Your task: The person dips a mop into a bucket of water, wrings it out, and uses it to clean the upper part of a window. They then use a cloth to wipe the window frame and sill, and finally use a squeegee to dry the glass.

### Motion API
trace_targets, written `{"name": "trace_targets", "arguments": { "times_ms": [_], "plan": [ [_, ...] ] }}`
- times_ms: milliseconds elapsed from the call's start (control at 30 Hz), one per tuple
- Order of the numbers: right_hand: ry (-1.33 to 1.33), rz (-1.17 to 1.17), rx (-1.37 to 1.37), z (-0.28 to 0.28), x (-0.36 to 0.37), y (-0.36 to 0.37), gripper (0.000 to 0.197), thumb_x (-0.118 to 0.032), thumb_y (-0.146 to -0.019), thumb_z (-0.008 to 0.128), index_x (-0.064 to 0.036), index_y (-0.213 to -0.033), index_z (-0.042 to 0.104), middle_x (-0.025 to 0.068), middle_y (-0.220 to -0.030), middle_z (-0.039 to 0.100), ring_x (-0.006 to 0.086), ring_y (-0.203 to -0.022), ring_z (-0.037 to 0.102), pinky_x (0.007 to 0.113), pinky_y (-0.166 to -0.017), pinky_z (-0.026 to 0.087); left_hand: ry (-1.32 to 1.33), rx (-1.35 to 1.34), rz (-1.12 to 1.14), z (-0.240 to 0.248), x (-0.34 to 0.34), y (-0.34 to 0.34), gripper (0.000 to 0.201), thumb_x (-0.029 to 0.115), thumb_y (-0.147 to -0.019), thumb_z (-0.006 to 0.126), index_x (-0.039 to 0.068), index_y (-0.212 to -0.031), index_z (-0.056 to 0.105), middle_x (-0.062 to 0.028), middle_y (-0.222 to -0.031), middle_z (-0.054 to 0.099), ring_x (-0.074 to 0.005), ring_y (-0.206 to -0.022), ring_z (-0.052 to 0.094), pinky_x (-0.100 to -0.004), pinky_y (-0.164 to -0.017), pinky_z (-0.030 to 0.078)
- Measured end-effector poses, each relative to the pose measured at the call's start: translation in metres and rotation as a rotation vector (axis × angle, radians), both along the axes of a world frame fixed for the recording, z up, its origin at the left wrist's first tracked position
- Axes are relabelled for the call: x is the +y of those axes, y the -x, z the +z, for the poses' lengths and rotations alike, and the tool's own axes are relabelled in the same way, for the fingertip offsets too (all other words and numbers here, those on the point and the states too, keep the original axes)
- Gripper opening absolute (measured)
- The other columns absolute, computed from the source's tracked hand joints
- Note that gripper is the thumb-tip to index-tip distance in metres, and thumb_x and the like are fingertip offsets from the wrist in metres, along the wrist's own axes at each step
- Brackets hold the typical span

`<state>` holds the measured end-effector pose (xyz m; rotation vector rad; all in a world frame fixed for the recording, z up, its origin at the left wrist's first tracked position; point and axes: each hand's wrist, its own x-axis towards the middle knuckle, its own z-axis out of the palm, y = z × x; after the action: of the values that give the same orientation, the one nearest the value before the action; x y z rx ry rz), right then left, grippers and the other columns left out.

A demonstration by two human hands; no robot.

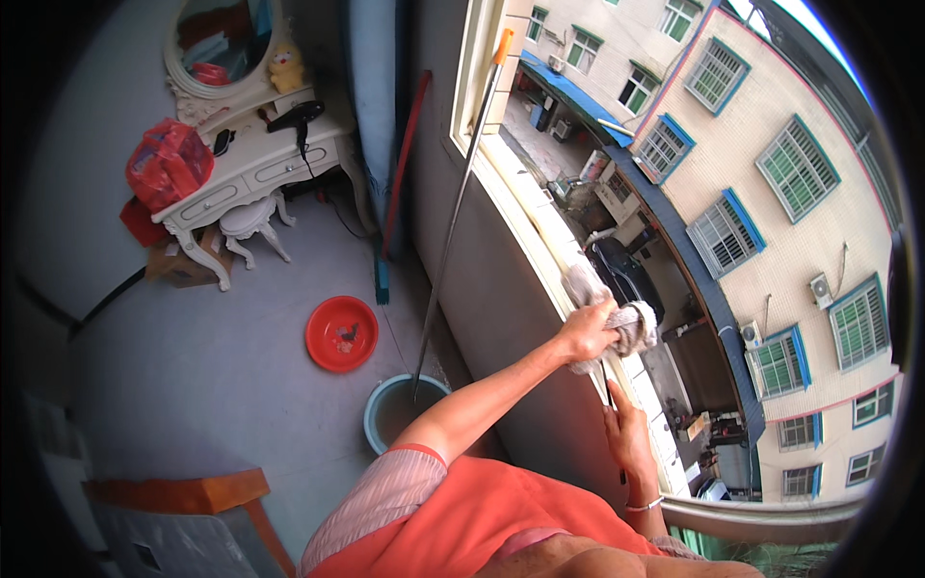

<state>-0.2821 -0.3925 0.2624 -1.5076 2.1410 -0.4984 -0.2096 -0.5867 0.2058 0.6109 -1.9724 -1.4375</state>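
Note:
My left hand (588,332) is closed round a wet-looking grey-white rag (633,328), which bunches over the white window sill (540,236). Part of the cloth hangs past the sill's outer side. Lower along the same sill is my right hand (631,435), its fingers bent round a thin dark stick (606,383). The stick's upper end reaches the cloth, and a short dark end shows below the hand. What kind of tool it is I cannot make out.
A long metal pole (451,212) with an orange end stands in a blue bucket (371,424) of murky water and leans by the window frame. A red basin (314,352) sits on the floor. Beyond are a white dressing table (207,200) and stool (249,220). Outside is a drop to a yard.

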Motion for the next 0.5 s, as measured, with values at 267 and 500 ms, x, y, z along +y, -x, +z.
{"name": "trace_targets", "arguments": {
  "times_ms": [267,500],
  "plan": [
    [0.186,-0.062,0.024,-0.011,0.107,-0.038,0.050,-0.008,-0.089,0.052,0.0004,-0.137,0.040,0.0328,-0.107,0.056,0.0469,-0.096,0.057,0.046,-0.079,0.048,-1.037,0.728,-1.048,0.056,0.110,0.012,0.044,0.004,-0.090,0.058,0.001,-0.132,0.044,-0.0084,-0.120,0.059,-0.0179,-0.110,0.057,-0.0326,-0.097,0.045],
    [0.276,-0.057,0.134,-0.047,0.157,-0.046,0.025,-0.012,-0.088,0.056,0.0018,-0.109,0.058,0.0279,-0.091,0.059,0.0469,-0.083,0.056,0.047,-0.070,0.045,-1.315,0.806,-1.128,0.059,0.141,-0.016,0.041,0.022,-0.095,0.054,0.000,-0.129,0.045,-0.0111,-0.121,0.058,-0.0211,-0.111,0.058,-0.0355,-0.097,0.048]
  ]
}}
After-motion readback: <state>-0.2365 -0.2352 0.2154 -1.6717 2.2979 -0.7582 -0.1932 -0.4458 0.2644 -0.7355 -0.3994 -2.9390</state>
